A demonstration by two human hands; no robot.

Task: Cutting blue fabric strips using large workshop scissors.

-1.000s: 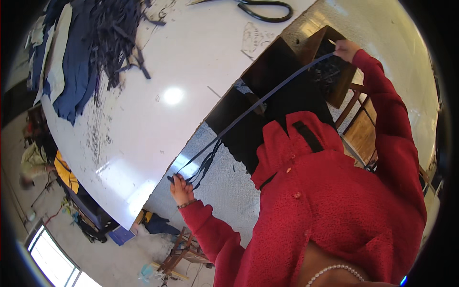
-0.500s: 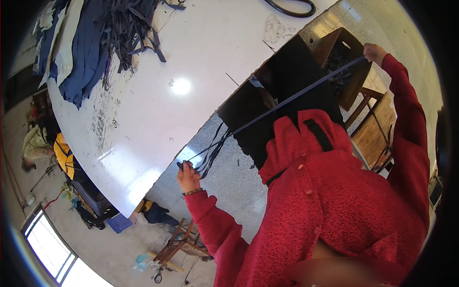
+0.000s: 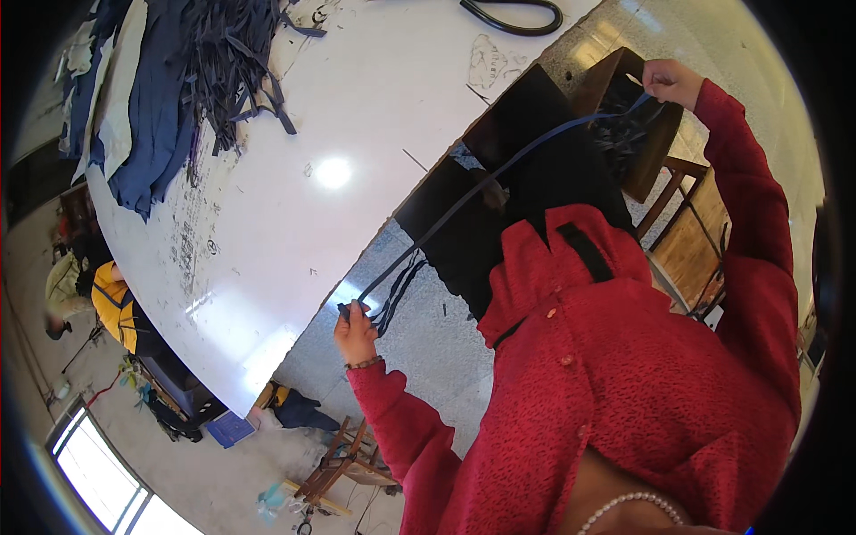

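Nearest, over the lower right of the frame: red jacket [image 3: 571,392], with pearl necklace [image 3: 629,497] at the bottom edge, hidden by a blur half a second ago. Left of centre: left hand [image 3: 357,334], fingers curled in to the thumb, pinching one end of a dark blue strip [image 3: 464,201], with thin dark strands [image 3: 389,312] dangling just beside. Hardly shifted from before. Upper right: right hand [image 3: 675,83], fingertips drawn together on the strip's other end. Shifted left and slightly up since the last frame, now overlapping the upper right of a brown box.

In shape: pulled straight half a second ago, now slack and arched toward the top edge. Long axis from lower left to upper right, across the middle of the frame: climbing steeply from the left, flattening in front of the box, then kinking up to the right fingers.

Behind the strip, centre: black cloth [image 3: 571,178]; right of that, brown box [image 3: 657,160] with dark scraps inside; below it, wooden chair [image 3: 691,234]. Farther, across the upper left: white table [image 3: 267,259], bearing a pile of dark strips [image 3: 236,71], blue cloth [image 3: 160,125] and a black loop handle [image 3: 526,33], cut off by the top edge. Farthest, at left: person in yellow [image 3: 114,308]; at lower left, bright window [image 3: 94,465].
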